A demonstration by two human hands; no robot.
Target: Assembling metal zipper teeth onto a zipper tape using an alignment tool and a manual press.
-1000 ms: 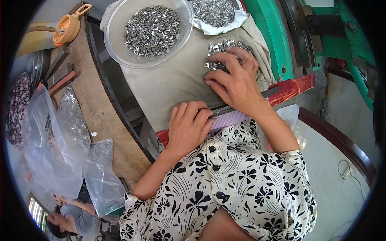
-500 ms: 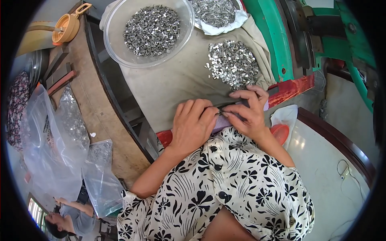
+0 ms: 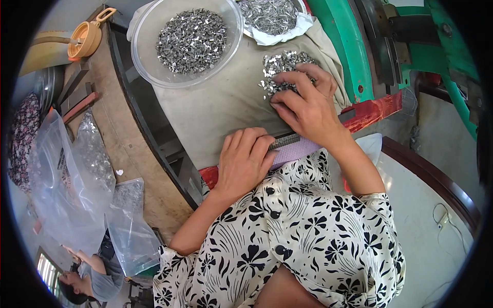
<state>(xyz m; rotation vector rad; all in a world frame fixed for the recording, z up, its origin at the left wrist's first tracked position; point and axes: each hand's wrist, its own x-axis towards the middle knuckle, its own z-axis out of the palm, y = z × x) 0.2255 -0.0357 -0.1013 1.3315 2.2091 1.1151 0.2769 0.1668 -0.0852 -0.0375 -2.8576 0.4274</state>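
My right hand [image 3: 311, 105] reaches over a pile of small shiny metal pieces [image 3: 279, 63], its fingers curved and spread. The thumb and forefinger rest at the pile's near edge; no held piece shows. Near the cloth's front edge, my left hand [image 3: 243, 160] is closed, with thumb and forefinger together; whatever is between them is hidden. Beside its fingertips runs a narrow dark metal strip [image 3: 285, 140], with a purple checked cloth [image 3: 298, 151] on its near side. Both the pile and the hands are over a grey-green cloth [image 3: 205, 113].
A clear plastic tub [image 3: 146, 66] of metal pieces stands at the back, beside a lined bowl [image 3: 285, 36] of thin metal parts. Green machinery [image 3: 341, 51] rises on the right. Plastic bags [image 3: 131, 226] lie on the left by a wooden bench [image 3: 126, 128]. Another person [image 3: 97, 277] is at lower left.
My right hand has left the spot beside my left hand and moved up and away to the metal pile, its fingers opening. My left hand has stayed nearly in place.
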